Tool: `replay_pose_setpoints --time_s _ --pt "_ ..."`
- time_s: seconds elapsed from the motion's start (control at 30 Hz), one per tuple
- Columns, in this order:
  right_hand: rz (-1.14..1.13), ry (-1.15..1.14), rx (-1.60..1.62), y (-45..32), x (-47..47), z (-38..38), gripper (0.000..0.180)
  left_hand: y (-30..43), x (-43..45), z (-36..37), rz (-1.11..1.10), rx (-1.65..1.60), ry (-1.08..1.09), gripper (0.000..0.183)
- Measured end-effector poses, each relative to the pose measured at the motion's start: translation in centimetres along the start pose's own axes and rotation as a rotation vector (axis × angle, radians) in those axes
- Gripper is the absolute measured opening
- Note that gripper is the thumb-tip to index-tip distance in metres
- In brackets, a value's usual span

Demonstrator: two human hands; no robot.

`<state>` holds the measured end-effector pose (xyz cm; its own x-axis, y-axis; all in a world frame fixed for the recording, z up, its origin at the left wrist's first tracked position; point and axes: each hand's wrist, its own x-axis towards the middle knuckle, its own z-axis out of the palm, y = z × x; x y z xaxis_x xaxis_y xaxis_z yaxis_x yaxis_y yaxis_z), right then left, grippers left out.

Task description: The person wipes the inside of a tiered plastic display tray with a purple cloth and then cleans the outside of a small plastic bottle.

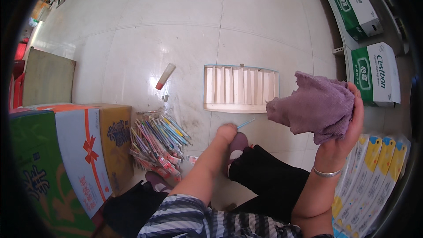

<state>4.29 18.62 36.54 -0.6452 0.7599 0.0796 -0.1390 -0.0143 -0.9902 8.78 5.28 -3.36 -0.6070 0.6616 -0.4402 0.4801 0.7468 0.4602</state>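
Note:
My right hand [355, 119] grips a bunched purple cloth [317, 105] with ragged edges, raised above the floor on the right. Low in the middle, beside my shoe, my left hand [226, 133] is closed around a slim light-blue pen or pencil [246, 123]; its other end is hidden in the fist. Just beyond that hand lies a shallow white tray [240, 107] with a blue rim and several narrow upright dividers. To the left, a heap of pens or pencils [158, 135] spreads over the floor, some in clear packaging with red print.
A translucent tube with a red end [166, 76] and small grey bits [165, 98] lie on the tiled floor [165, 13]. Stacked gift cartons [82, 152] border the left. Green-and-white water cartons [376, 74] stand on right shelving, with plastic-wrapped yellow-and-white packs [366, 178] nearer me.

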Motion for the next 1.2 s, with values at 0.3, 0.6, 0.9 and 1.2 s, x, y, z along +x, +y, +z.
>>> replay_pose_setpoints --time_s 0.3,0.6,0.9,1.2 --pt "-0.076 -0.016 -0.095 0.1 0.1 0.3 0.031 -4.0 -4.4 -5.5 -0.08 -0.073 -0.154 0.022" --pt "-0.275 -0.194 -0.347 0.4 0.3 0.0 0.025 -8.9 -6.2 -12.2 -0.026 0.111 0.148 0.015" --pt "-0.074 -0.163 -0.129 0.3 -0.7 1.4 0.029 -7.5 -0.2 -9.6 0.018 0.355 0.099 0.019" --pt "-0.281 -0.384 -0.341 0.4 -1.8 1.9 0.027 -2.0 -4.1 -6.6 -0.07 0.104 -0.022 0.018"
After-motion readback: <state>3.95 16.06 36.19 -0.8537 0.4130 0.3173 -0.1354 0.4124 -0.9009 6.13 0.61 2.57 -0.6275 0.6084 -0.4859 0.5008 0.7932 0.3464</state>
